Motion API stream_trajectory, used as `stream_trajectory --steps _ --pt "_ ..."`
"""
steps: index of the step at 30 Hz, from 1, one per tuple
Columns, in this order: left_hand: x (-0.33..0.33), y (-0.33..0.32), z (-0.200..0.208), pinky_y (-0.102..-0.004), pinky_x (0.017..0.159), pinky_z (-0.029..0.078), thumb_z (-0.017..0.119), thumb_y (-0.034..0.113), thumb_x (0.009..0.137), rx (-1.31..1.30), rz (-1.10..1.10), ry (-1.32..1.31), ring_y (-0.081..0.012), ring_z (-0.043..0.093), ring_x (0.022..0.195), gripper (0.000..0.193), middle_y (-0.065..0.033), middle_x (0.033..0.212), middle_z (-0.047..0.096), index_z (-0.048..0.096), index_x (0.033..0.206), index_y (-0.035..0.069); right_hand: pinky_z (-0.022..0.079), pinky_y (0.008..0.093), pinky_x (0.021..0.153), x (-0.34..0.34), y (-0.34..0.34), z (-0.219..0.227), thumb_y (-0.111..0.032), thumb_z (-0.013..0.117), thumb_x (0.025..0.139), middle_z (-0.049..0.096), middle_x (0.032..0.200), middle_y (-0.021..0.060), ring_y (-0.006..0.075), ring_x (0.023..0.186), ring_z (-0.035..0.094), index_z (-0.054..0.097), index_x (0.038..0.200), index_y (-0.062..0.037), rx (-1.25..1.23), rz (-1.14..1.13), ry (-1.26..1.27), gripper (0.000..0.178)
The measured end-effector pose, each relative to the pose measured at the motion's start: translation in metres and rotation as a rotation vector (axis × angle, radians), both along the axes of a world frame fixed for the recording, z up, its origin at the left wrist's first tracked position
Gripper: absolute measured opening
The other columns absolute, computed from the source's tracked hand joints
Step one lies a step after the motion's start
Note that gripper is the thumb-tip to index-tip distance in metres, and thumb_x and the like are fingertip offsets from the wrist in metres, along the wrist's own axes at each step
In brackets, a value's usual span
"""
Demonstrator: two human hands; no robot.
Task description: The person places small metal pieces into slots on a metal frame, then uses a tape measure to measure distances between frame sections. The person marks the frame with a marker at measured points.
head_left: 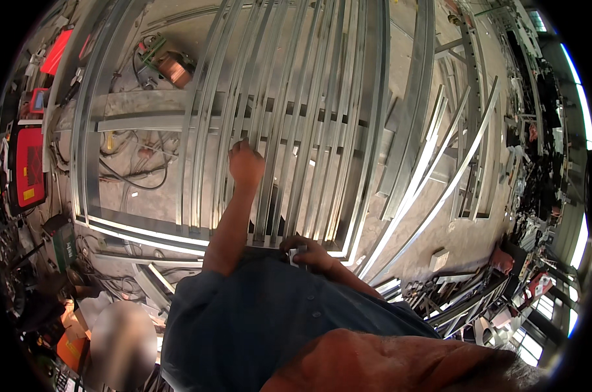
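A left hand [246, 163] fists one bar of a steel grille [289, 111]; the right hand [307, 255] clasps a small object. Thin bars could pinch fingers if the grille shifts.

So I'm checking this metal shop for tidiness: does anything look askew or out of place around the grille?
Yes. Right of the metal grille, several long loose bars lie slanted and crossing one another instead of parallel. On the left, cables sprawl tangled over the floor. The left hand grips a grille bar; the right hand holds a small object.
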State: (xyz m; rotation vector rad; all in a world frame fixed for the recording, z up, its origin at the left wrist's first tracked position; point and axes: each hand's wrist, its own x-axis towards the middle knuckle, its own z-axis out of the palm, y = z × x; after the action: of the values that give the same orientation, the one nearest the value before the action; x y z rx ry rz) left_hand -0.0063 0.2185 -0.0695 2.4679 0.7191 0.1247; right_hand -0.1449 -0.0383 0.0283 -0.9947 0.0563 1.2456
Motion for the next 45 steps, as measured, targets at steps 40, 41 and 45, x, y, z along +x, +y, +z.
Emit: stream_trajectory --steps 40,41,45 --pt "0.059 0.050 -0.004 -0.0438 0.065 0.058 0.073 0.025 0.086 0.139 -0.196 -0.077 -0.0315 0.067 0.088 0.025 -0.0100 0.099 0.060 0.059 0.104 0.015 0.058 0.0357 0.072 0.102 0.082 -0.003 -0.009 0.060 0.089 0.063 0.096 0.0136 0.0221 0.086 0.065 0.059 0.114 0.0025 -0.452 -0.448 0.050 0.028" --pt "0.058 0.048 -0.004 -0.0440 0.064 0.058 0.072 0.025 0.086 0.121 -0.184 -0.068 -0.0312 0.067 0.087 0.024 -0.0095 0.098 0.059 0.059 0.104 0.015 0.058 0.0356 0.072 0.101 0.081 -0.003 -0.009 0.060 0.089 0.063 0.096 0.0134 0.0221 0.086 0.065 0.059 0.114 0.0024 -0.468 -0.431 0.045 0.028" --pt "0.051 0.051 -0.005 -0.0443 0.064 0.058 0.070 0.025 0.088 0.150 -0.231 -0.072 -0.0312 0.067 0.086 0.022 -0.0088 0.100 0.060 0.060 0.104 0.014 0.055 0.0343 0.070 0.096 0.083 -0.009 -0.012 0.065 0.087 0.065 0.092 0.0111 0.0203 0.078 0.065 0.059 0.118 0.0020 -0.454 -0.470 0.077 0.035"
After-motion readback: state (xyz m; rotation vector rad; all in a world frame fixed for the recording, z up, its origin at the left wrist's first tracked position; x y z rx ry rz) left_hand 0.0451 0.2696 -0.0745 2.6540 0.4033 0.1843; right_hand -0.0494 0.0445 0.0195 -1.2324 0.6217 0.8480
